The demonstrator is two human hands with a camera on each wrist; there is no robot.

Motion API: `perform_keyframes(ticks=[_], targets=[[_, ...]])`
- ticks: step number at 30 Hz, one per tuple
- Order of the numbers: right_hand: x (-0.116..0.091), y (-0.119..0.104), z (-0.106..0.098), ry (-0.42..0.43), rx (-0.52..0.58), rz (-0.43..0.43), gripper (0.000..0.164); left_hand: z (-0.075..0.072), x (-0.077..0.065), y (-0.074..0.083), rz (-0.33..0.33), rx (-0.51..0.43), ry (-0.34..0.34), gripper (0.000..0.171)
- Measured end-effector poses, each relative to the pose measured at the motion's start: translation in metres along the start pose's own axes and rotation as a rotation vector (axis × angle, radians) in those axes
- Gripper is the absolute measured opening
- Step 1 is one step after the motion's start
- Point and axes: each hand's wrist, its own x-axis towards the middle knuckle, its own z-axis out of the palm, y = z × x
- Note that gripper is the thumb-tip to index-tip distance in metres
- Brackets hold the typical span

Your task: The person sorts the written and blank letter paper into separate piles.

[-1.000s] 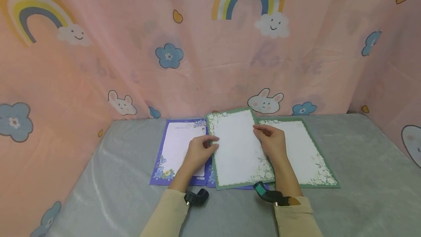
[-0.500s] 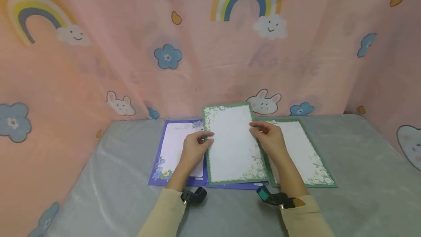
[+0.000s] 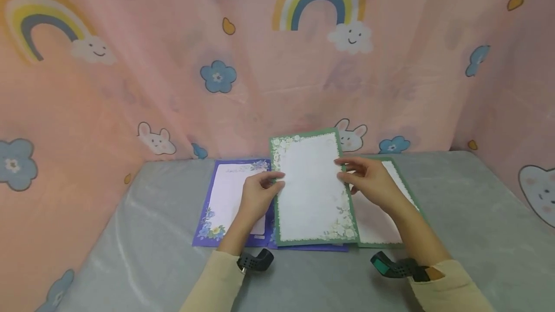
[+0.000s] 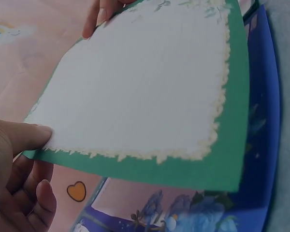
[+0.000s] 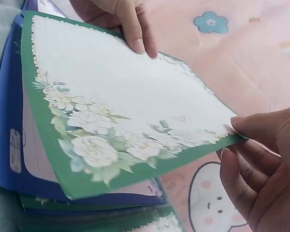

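Note:
A sheet of paper [image 3: 310,191] with a green border and white flowers is held up in front of me, tilted, above the other sheets. My left hand [image 3: 257,196] pinches its left edge, thumb on top and fingers beneath, as the left wrist view shows. On the opposite edge, my right hand [image 3: 373,182] pinches it the same way. Below lies a purple-bordered sheet [image 5: 7,125], mostly covered. Another purple-bordered sheet [image 3: 236,196] with blue flowers lies to the left. To the right, a second green-bordered sheet [image 3: 377,223] is partly hidden by my right forearm.
A grey cloth [image 3: 165,206] covers the table. Behind and at the sides hangs a pink curtain [image 3: 173,85] printed with rainbows, rabbits and flowers. Black bands [image 3: 256,260] with small devices are on both wrists.
The held green-bordered sheet has risen slightly and straightened a little. My right hand and forearm have swung to the right, with the fingers still on the sheet's edge.

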Motion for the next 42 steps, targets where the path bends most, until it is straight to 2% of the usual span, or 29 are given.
perform_keyframes(ticks=[5,13,19,25,33,42], targets=[[-0.007,-0.003,-0.008,-0.019,-0.035,-0.020,0.044,0.001,-0.001,0.004,0.005,-0.014,-0.005,0.019],[-0.023,0.006,-0.011,0.039,-0.047,-0.066,0.039,0.004,-0.003,0.010,0.009,-0.040,-0.017,0.019],[-0.025,0.012,-0.008,0.055,-0.015,-0.067,0.037,0.002,-0.006,0.012,-0.007,-0.035,-0.024,0.020],[-0.030,0.013,-0.010,0.084,-0.026,-0.067,0.036,0.001,-0.007,0.018,0.009,-0.045,-0.049,0.021],[-0.036,0.014,-0.019,0.102,-0.055,-0.073,0.035,0.002,-0.009,0.026,0.028,-0.074,-0.091,0.022],[-0.037,0.010,-0.030,0.098,-0.011,-0.080,0.039,0.001,-0.011,0.041,0.049,-0.086,-0.108,0.021]])
